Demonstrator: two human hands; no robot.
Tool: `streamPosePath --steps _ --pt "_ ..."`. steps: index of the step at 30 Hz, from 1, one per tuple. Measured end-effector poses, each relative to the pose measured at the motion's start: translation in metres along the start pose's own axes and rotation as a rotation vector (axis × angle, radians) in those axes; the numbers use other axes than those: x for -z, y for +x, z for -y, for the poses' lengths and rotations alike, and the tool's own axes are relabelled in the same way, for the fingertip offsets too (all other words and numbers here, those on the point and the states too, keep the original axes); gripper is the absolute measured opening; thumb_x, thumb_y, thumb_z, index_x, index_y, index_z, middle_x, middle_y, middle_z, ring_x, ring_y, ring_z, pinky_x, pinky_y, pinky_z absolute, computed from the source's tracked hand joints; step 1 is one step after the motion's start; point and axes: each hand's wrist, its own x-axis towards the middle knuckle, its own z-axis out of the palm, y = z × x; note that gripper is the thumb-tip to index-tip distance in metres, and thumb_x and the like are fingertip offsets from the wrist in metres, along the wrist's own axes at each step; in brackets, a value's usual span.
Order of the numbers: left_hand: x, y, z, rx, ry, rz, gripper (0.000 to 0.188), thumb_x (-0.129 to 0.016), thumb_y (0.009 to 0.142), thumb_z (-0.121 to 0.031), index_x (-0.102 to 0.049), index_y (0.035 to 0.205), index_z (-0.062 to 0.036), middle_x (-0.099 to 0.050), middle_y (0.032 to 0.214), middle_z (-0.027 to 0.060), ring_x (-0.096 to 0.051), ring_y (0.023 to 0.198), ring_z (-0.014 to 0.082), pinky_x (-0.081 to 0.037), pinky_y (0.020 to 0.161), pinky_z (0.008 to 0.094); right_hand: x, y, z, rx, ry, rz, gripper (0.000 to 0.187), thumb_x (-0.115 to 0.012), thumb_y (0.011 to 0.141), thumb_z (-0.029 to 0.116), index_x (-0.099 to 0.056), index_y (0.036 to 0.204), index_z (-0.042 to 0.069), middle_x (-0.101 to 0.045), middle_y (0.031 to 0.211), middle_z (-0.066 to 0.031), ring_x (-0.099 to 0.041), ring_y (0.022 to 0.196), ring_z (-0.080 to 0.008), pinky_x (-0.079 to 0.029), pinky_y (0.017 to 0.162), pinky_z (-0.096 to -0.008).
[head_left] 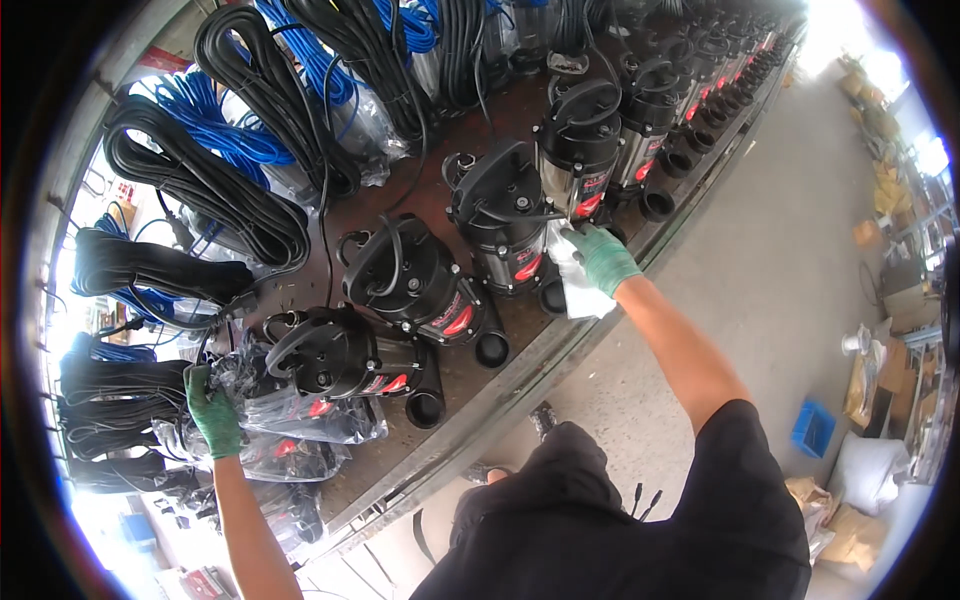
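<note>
Both my hands wear green gloves. My right hand [602, 258] is closed on a crumpled white cloth [588, 292], which hangs beside a black-and-silver submersible pump [500, 225] near the bench's front edge. Off to the left, my left hand [213, 415] has its fingers drawn together next to a black cable bundle [125, 380] and a pump in a clear plastic bag [310, 412]; whatever they hold is hidden. Between my hands stand an unbagged pump [425, 285] and another unbagged one [335, 355], both with black handles and outlet elbows.
Coiled black cables [205, 180] and blue cables [220, 125] line the bench's far side. More pumps [650, 110] continue in a row to the far right. A metal rail [480, 420] edges the bench. On the floor at right are a blue bin [813, 430] and a white sack [868, 472].
</note>
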Motion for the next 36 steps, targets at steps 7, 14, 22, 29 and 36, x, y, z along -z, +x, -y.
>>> streamPosePath --steps 7,14,22,29,36 --pt "0.002 -0.005 -0.013 -0.187 0.384 0.08 0.041 -0.052 0.073 0.019 -0.06 0.108 -0.0012 -0.052 0.105 0.0037 -0.054 0.1 0.0168 -0.043 0.096 0.027 0.059 0.011 0.014 0.199 -0.149 -0.108 0.01 -0.065 0.086 0.009 -0.072 0.093 0.012 -0.066 0.106 -0.0075 -0.068 0.102 -0.0271 -0.056 0.089 -0.0385" --pt "-0.002 -0.005 -0.005 -0.125 0.225 0.066 0.043 -0.051 0.076 0.021 -0.06 0.11 -0.0036 -0.053 0.106 0.0006 -0.054 0.1 0.0121 -0.043 0.094 0.0239 0.111 0.028 0.03 0.115 0.015 -0.233 0.013 -0.064 0.089 0.011 -0.072 0.1 0.011 -0.069 0.109 -0.011 -0.068 0.102 -0.0341 -0.055 0.09 -0.0446" --pt "-0.018 -0.006 -0.025 -0.152 0.165 0.043 0.036 -0.048 0.072 0.019 -0.057 0.101 -0.001 -0.05 0.1 0.004 -0.051 0.091 0.0147 -0.043 0.089 0.0238 0.181 0.05 0.028 -0.016 0.419 -0.557 0.024 -0.069 0.095 0.018 -0.07 0.116 0.007 -0.072 0.111 -0.0192 -0.068 0.102 -0.0419 -0.055 0.089 -0.0425" --pt "-0.031 -0.006 -0.042 -0.277 0.235 0.011 0.028 -0.051 0.074 0.014 -0.058 0.096 -0.0015 -0.053 0.096 0.0088 -0.053 0.088 0.0235 -0.046 0.086 0.0277 0.332 0.036 0.085 0.056 0.702 -1.144 0.016 -0.061 0.103 0.013 -0.067 0.117 0.006 -0.07 0.102 -0.0063 -0.062 0.094 -0.0123 -0.052 0.086 -0.0292" --pt "-0.012 -0.009 -0.044 -0.318 0.394 -0.018 0.034 -0.06 0.078 0.008 -0.063 0.108 -0.0048 -0.06 0.107 0.0136 -0.059 0.098 0.0346 -0.05 0.089 0.0406 0.406 -0.029 0.229 0.28 0.656 -0.957 0.022 -0.062 0.105 0.019 -0.065 0.122 0.007 -0.069 0.107 -0.0075 -0.063 0.096 -0.02 -0.055 0.083 -0.0337"
